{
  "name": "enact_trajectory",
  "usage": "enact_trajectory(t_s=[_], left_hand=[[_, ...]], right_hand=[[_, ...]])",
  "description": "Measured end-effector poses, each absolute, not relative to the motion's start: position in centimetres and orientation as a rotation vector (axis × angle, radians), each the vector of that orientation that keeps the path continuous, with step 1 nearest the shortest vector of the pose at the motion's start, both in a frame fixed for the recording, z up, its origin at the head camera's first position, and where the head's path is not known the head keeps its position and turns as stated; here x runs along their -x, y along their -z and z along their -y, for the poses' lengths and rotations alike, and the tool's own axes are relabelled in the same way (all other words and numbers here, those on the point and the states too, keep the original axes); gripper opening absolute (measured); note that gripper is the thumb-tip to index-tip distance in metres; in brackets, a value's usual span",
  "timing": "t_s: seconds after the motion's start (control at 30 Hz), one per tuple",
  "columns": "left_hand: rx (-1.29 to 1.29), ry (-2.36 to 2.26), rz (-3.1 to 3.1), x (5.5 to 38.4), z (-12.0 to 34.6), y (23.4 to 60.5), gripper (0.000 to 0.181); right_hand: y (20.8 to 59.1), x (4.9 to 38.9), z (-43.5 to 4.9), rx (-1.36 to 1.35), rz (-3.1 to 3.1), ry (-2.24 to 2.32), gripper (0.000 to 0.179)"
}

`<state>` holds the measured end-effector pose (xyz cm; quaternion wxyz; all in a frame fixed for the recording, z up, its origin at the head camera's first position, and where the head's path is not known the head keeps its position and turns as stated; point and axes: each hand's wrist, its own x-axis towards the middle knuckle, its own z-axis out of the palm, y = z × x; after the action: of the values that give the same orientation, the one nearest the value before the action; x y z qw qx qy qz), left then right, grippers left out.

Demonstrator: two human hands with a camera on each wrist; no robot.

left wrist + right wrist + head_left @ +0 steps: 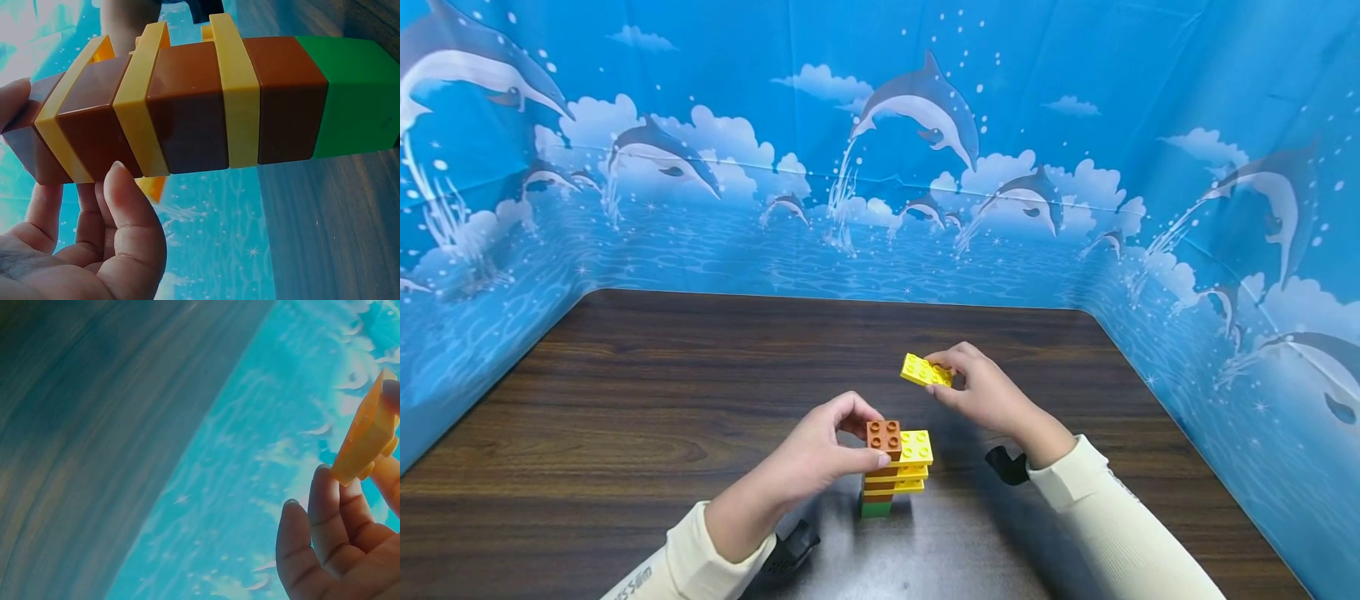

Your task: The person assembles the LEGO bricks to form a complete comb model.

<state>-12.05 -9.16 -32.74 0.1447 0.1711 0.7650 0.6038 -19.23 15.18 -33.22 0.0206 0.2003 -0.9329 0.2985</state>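
Note:
A tower of toy building bricks [187, 112] stands on the table, green at its base, with brown bricks and thin yellow plates alternating above. The yellow plates jut out to the right in the head view, and a brown brick [883, 435] tops the stack beside the studs of the highest plate [917, 447]. My left hand [820, 450] grips the upper part of the tower between thumb and fingers. Behind and to the right of it, my right hand [985, 392] pinches a loose yellow plate [917, 369], studs up, above the table.
The dark wood-grain table [662, 400] meets a blue dolphin-print curtain [715, 242] at its back and sides. Black straps [1007, 465] show at both wrists, below cream sleeves.

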Motion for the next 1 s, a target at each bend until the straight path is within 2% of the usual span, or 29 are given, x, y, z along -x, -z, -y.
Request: enact_trajectory(t_s=[0.43,1.0], left_hand=[[-0.504,-1.755,-2.192,12.0,9.2,32.9,0.034],[-0.482,-1.729,-2.231,11.9,9.1,32.8,0.035]], right_hand=[[31.9,15.3,-14.8,-0.857,2.773,-1.072,0.040],[31.5,13.0,-14.6,-1.118,2.600,-1.062,0.038]])
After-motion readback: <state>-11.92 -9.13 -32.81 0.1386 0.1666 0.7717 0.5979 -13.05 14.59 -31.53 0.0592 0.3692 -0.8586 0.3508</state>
